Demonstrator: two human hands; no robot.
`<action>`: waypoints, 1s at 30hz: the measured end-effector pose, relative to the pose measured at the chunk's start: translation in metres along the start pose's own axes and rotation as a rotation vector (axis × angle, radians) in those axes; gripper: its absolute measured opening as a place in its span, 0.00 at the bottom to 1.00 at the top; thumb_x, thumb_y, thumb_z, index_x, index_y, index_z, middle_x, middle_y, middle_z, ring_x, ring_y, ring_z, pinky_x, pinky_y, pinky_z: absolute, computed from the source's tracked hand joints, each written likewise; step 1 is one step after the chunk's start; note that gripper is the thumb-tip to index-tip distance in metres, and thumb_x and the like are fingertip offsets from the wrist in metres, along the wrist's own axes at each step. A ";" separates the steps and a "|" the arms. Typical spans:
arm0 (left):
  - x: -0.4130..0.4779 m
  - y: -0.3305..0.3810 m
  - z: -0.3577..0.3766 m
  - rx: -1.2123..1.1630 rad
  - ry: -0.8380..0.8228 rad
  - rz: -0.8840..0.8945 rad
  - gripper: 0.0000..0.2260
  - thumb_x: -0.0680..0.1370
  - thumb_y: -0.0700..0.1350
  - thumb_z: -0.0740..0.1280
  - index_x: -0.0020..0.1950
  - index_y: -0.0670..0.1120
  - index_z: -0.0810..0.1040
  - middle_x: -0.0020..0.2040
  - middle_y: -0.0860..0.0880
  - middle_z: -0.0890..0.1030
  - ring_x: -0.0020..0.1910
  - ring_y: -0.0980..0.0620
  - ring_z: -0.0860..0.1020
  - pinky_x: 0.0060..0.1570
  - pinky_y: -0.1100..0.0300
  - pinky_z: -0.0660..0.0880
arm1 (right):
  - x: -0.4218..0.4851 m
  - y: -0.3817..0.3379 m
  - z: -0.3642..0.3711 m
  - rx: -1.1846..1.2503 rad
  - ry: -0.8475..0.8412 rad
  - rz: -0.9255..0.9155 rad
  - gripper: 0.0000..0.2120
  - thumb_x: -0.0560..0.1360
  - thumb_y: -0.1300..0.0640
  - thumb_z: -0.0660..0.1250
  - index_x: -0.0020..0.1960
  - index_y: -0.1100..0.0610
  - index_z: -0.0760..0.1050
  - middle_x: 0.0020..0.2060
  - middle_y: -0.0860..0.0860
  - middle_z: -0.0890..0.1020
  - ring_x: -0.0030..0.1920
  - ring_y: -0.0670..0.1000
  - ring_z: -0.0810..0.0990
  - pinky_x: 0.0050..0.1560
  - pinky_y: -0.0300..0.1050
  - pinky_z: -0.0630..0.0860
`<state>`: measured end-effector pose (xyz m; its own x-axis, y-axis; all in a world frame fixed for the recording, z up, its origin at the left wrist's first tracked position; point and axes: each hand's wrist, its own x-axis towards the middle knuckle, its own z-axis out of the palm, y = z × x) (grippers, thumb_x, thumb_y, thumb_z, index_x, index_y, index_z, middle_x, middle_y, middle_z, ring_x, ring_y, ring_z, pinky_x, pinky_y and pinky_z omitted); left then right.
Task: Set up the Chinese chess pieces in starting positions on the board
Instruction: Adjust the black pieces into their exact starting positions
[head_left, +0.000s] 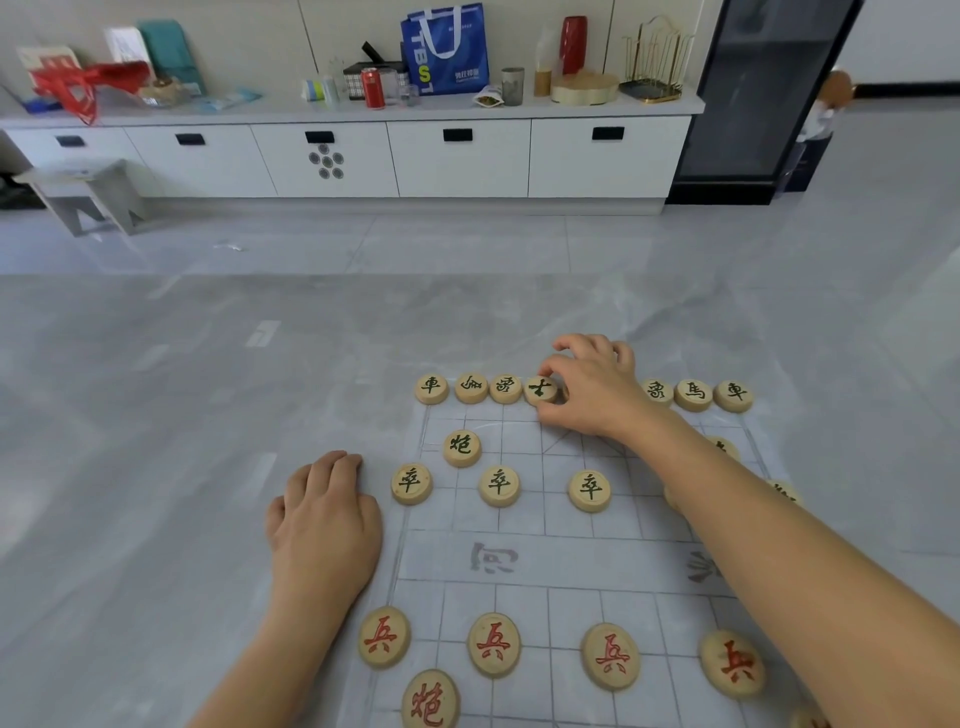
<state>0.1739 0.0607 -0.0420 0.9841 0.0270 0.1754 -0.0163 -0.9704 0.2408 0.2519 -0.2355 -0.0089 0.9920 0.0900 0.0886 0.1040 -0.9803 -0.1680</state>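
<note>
- The right hand (592, 387) pinches a round pale wooden piece with a black character (540, 389) in its fingers. The piece sits at the 12 o'clock edge of the translucent gridded board (519, 561), probably being seated in the back row.
- The left hand (324, 514) rests on the grey table (156, 415) at the board's 9 o'clock, fingers loose and holding nothing, probably to steady the person.
- The right hand and forearm hide the middle of the back row and some pieces toward 3 o'clock.

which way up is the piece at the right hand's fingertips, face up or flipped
Face up: the black advisor piece lies flat in the far row, dark character showing, pinched by the right hand.
</note>
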 end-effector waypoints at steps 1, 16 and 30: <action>0.000 0.000 0.000 -0.001 -0.001 0.000 0.21 0.74 0.50 0.51 0.64 0.49 0.71 0.65 0.51 0.72 0.64 0.48 0.67 0.61 0.49 0.62 | 0.000 -0.001 0.000 -0.002 -0.004 0.006 0.20 0.67 0.43 0.64 0.58 0.46 0.73 0.67 0.48 0.65 0.67 0.51 0.58 0.64 0.51 0.51; 0.000 -0.001 0.002 0.006 0.010 0.012 0.21 0.74 0.49 0.52 0.64 0.48 0.71 0.64 0.50 0.73 0.64 0.47 0.68 0.61 0.49 0.63 | 0.016 -0.030 0.010 0.073 -0.005 0.032 0.17 0.69 0.39 0.63 0.55 0.45 0.74 0.62 0.47 0.68 0.65 0.51 0.61 0.61 0.50 0.54; -0.001 0.001 0.003 0.002 0.053 0.021 0.20 0.72 0.48 0.52 0.60 0.48 0.74 0.61 0.50 0.75 0.60 0.46 0.71 0.57 0.50 0.66 | 0.036 -0.070 0.018 0.085 -0.033 0.016 0.19 0.65 0.40 0.64 0.54 0.45 0.73 0.58 0.48 0.70 0.61 0.52 0.63 0.59 0.50 0.55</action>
<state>0.1735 0.0593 -0.0451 0.9729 0.0191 0.2303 -0.0365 -0.9714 0.2348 0.2821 -0.1609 -0.0115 0.9953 0.0814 0.0534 0.0923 -0.9633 -0.2522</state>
